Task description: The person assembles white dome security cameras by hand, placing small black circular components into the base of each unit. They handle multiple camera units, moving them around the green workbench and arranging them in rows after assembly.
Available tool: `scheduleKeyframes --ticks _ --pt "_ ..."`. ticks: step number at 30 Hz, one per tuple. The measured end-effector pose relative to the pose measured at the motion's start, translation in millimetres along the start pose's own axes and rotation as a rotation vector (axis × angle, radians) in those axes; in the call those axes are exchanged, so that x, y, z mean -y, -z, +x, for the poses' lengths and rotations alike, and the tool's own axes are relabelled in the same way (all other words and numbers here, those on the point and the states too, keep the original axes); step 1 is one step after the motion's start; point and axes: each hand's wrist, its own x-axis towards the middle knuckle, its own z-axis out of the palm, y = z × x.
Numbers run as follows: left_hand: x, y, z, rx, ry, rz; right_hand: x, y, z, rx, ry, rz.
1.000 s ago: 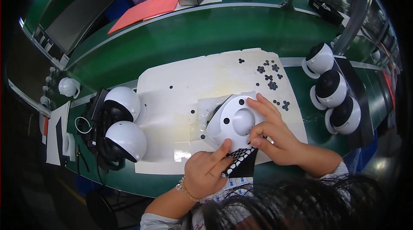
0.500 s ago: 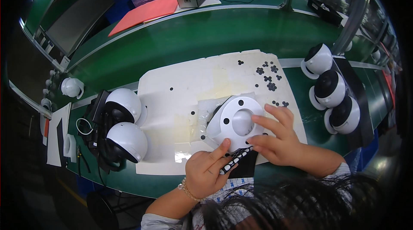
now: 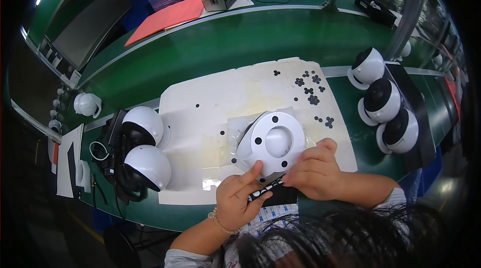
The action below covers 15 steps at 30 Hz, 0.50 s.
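A white, ring-based device lies base-up, black dots on it, beside a white-spotted black strip.

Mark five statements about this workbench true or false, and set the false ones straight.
1. The left hand has a finger on the white device over the pale sheet. True.
2. The dots on the device's upturned ring-shaped base are red. False: the dots are black.
3. Three rounded white-and-black units stand to the right of the sheet. True.
4. The bracelet is on the right wrist. False: the bracelet is on the left wrist.
5. The right hand has its fingers at one end of the spotted black strip. True.
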Motion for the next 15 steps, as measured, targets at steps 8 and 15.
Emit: scheduleKeyframes --ticks 8,15 --pt "0.1 1.5 -1.5 0.008 0.019 0.025 -4.8 1.3 -9.9 -0.046 0.094 0.128" --pt "-0.9 2.8 2.4 0.048 -0.055 0.120 -28.9 5.3 11.5 -0.002 -0.533 0.476"
